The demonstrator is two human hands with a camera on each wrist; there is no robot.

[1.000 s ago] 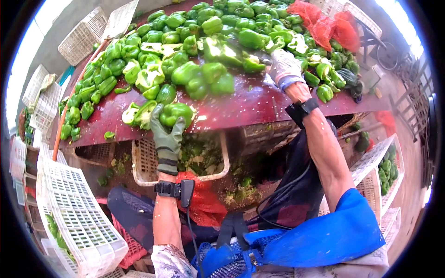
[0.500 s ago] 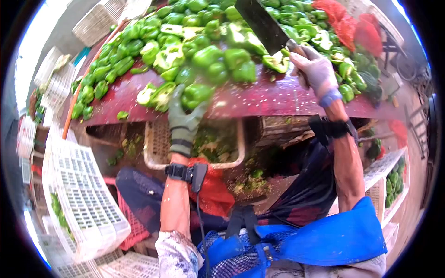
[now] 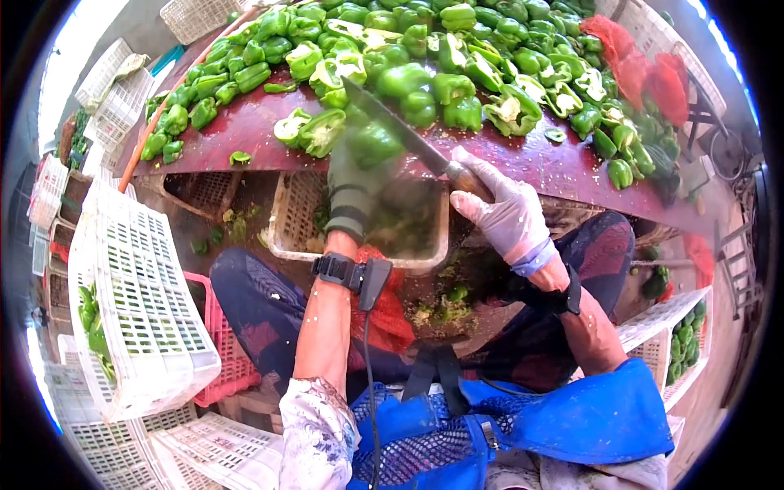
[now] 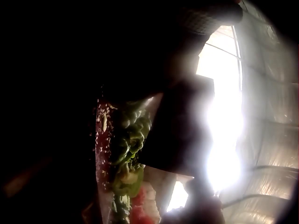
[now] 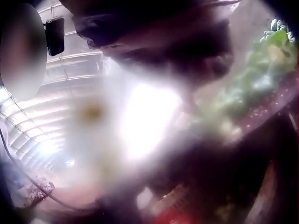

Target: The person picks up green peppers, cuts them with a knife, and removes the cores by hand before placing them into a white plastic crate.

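In the head view the left hand (image 3: 353, 184), in a dark green glove, holds a whole green pepper (image 3: 376, 145) at the table's front edge; a blur hides part of its fingers. The right hand (image 3: 508, 214), in a pale glove, grips the wooden handle of a broad knife (image 3: 400, 129). The blade points up and left, and its tip overlaps the pepper's upper side in this view; contact cannot be told. A dark blade (image 4: 180, 128) shows in the left wrist view. The right wrist view is glared and blurred.
Whole and cut peppers (image 3: 510, 110) are heaped on the red table (image 3: 269, 122). A pale basket (image 3: 441, 237) with scraps stands under its front edge. White crates (image 3: 147, 302) stand at the left, more at the right. Red netting (image 3: 616, 49) lies at the back right.
The right hand has brought the knife left and down from the heap toward the left hand. The left hand keeps the pepper and has come nearer the table's edge. The head view has shifted.
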